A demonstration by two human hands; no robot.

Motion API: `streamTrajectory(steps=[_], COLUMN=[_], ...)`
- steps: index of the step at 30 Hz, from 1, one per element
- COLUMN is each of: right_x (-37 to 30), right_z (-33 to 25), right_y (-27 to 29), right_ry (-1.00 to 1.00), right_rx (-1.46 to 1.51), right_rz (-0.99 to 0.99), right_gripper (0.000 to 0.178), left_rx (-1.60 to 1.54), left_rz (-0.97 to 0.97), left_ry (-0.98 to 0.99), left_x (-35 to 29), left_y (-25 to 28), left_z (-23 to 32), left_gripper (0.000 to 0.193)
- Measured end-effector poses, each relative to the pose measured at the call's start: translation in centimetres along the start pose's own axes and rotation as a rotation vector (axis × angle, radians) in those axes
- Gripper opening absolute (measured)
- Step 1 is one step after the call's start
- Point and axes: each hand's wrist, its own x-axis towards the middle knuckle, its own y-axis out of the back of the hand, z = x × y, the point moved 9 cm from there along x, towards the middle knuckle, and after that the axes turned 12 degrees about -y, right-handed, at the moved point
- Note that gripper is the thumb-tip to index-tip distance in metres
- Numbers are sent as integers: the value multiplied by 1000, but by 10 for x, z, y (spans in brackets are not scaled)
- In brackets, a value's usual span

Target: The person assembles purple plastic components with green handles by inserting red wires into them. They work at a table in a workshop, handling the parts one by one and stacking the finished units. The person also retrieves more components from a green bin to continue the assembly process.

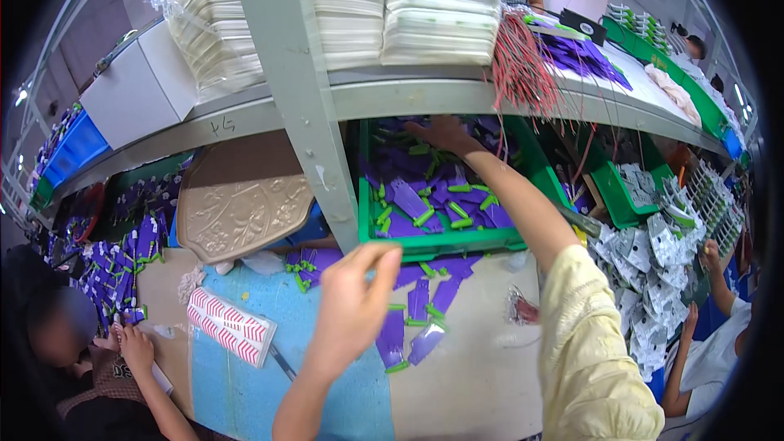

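My right hand point(447, 132) reaches over the green crate point(441, 245) under the shelf, at the back of the heap of purple flat pieces with green ends point(406, 196). Its fingers look stretched out over the pieces, partly in shadow. My left hand point(355, 302) hovers above the worktable in front of the crate, its fingers curled in. Whatever those fingers may hold is hidden. Several loose purple pieces point(393, 335) with green ends lie on the table just right of that hand.
A red-and-white striped packet point(231, 327) lies on the blue mat point(245, 392). A shelf post point(294, 90) rises left of the crate; red wires point(523, 65) hang from the shelf. Grey metal parts point(645, 269) are heaped at right. Other people work at both sides.
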Motion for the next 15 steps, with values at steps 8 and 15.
streamTrajectory(steps=[8,15], right_x=[68,48], right_z=[-37,-35], right_y=[-106,-77], right_ry=[-85,-46], right_rx=[-265,-286], right_rz=[-411,-652], right_gripper=[86,88], left_rx=[922,675], left_rz=[45,-51], left_ry=[-58,-124], left_x=[71,78], left_y=[-47,-59], left_z=[-80,-81], left_gripper=[73,75])
